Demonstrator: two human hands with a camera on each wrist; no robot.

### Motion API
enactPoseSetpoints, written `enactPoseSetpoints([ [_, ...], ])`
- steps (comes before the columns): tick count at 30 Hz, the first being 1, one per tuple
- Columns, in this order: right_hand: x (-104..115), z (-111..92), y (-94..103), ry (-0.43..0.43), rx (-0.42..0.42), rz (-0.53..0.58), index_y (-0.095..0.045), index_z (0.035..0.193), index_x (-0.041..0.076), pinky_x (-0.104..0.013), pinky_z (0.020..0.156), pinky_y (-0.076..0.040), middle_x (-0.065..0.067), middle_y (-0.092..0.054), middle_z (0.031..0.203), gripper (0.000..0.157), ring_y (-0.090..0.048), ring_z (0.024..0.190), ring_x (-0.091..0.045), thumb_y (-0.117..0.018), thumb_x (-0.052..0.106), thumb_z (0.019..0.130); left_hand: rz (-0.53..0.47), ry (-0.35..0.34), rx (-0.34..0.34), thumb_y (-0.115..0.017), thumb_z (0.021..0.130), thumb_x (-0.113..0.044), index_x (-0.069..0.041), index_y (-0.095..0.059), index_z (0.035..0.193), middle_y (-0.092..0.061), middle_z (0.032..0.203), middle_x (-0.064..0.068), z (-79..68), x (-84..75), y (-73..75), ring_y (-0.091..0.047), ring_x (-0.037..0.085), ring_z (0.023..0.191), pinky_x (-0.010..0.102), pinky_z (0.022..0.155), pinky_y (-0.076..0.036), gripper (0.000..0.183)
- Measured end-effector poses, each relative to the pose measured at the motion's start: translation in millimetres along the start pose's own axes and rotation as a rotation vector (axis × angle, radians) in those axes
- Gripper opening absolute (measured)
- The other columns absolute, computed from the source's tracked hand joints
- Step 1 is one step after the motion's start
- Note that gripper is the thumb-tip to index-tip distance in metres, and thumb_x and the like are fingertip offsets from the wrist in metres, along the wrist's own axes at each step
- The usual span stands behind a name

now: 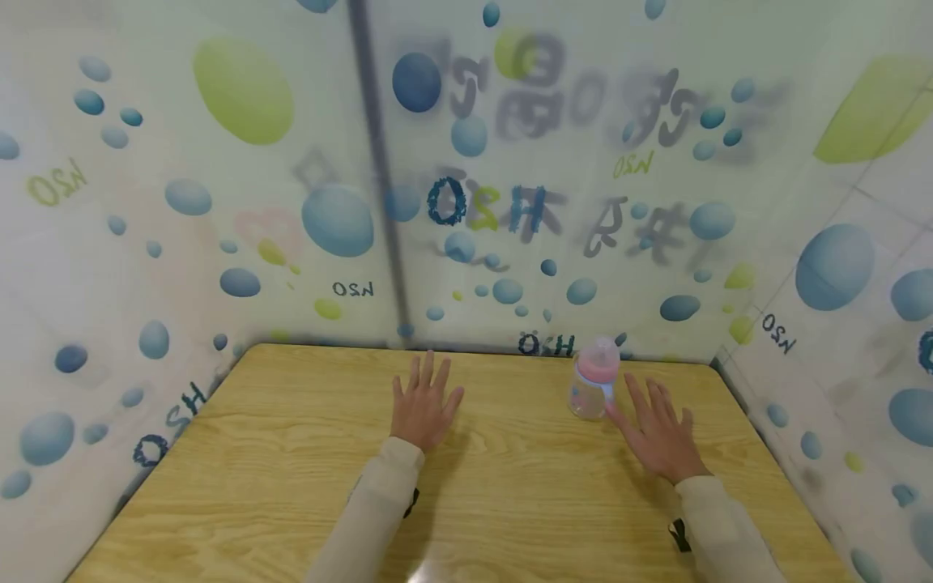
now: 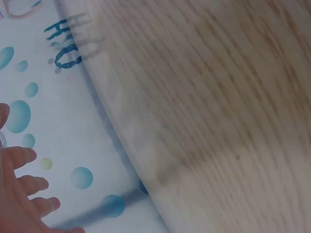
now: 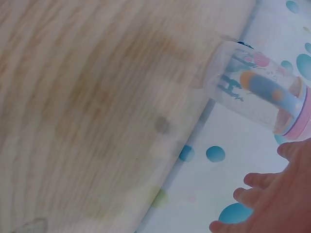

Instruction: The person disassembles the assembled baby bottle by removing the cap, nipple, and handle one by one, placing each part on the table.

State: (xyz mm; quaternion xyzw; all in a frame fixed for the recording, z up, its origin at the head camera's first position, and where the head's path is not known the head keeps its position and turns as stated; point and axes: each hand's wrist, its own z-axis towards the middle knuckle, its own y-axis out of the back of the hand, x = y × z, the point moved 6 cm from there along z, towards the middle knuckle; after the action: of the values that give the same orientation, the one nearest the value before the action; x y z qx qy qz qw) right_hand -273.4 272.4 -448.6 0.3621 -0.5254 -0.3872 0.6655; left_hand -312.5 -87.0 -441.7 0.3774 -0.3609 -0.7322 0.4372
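Observation:
A clear baby bottle (image 1: 587,394) with a pink collar and a see-through cap stands upright toward the back right of the wooden table (image 1: 510,486). My right hand (image 1: 659,437) is just right of it, fingers spread, with the thumb tip close to the bottle's side. In the right wrist view the bottle (image 3: 255,90) shows coloured prints on its wall, beside the spread fingers of that hand (image 3: 279,199). My left hand (image 1: 423,409) is over the table left of the bottle, fingers spread and holding nothing. Its fingers (image 2: 34,184) show at the lower left of the left wrist view.
Behind the table hangs a pale curtain (image 1: 452,308) printed with blue and green dots and H2O lettering. Similar dotted sheets (image 1: 87,267) stand at the left and right sides. A dark vertical pole (image 1: 379,162) shows through the back curtain.

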Motion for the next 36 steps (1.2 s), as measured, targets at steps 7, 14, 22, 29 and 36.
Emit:
enactPoseSetpoints([
  [7, 7.9, 7.1, 1.4, -0.008, 0.021, 0.066, -0.013, 0.161, 0.011, -0.08, 0.1, -0.006, -0.032, -0.01, 0.16, 0.075, -0.008, 0.144, -0.055, -0.035, 0.056, 0.104, -0.016, -0.006, 0.028, -0.051, 0.103, -0.042, -0.009, -0.049, 0.147, -0.039, 0.153, 0.02, -1.1, -6.0, -5.9, -0.031, 0.043, 0.142, 0.073, 0.102, -0.03, 0.056],
  [14, 15.8, 17.4, 5.0, -0.006, 0.01, 0.139, -0.008, 0.161, 0.008, -0.078, 0.102, -0.013, -0.032, -0.011, 0.16, 0.076, -0.011, 0.144, -0.054, -0.034, 0.054, 0.105, -0.037, -0.024, 0.055, -0.049, 0.103, -0.044, -0.009, -0.048, 0.147, -0.038, 0.153, 0.02, -0.5, -17.0, -9.8, -0.031, 0.043, 0.142, 0.072, 0.101, -0.031, 0.055],
  [22, 21.0, 28.4, 7.5, -0.038, 0.029, 0.205, 0.0, 0.16, 0.006, -0.079, 0.103, -0.014, -0.029, -0.011, 0.161, 0.08, -0.014, 0.144, -0.053, -0.033, 0.055, 0.105, -0.108, -0.017, 0.135, -0.043, 0.105, -0.047, -0.012, -0.042, 0.152, -0.033, 0.158, 0.018, 1.2, -27.6, -17.9, -0.026, 0.041, 0.146, 0.071, 0.105, -0.027, 0.059],
  [29, 26.1, 38.2, 1.8, -0.016, 0.023, 0.469, 0.003, 0.16, 0.01, -0.072, 0.11, -0.016, -0.024, -0.011, 0.163, 0.078, -0.011, 0.148, -0.047, -0.041, 0.047, 0.106, -0.148, -0.023, 0.179, -0.042, 0.105, -0.048, -0.012, -0.04, 0.153, -0.032, 0.158, 0.018, 1.6, -37.8, -16.7, -0.026, 0.041, 0.146, 0.07, 0.107, -0.026, 0.06],
  [36, 28.1, 44.8, -4.3, 0.003, -0.031, 0.612, -0.011, 0.159, 0.013, -0.069, 0.108, -0.027, -0.022, -0.036, 0.151, 0.073, -0.033, 0.141, -0.039, -0.051, 0.04, 0.104, -0.204, -0.037, 0.257, -0.041, 0.105, -0.049, -0.011, -0.037, 0.154, -0.03, 0.158, 0.02, -0.1, -51.6, -22.4, -0.028, 0.041, 0.145, 0.07, 0.107, -0.027, 0.062],
])
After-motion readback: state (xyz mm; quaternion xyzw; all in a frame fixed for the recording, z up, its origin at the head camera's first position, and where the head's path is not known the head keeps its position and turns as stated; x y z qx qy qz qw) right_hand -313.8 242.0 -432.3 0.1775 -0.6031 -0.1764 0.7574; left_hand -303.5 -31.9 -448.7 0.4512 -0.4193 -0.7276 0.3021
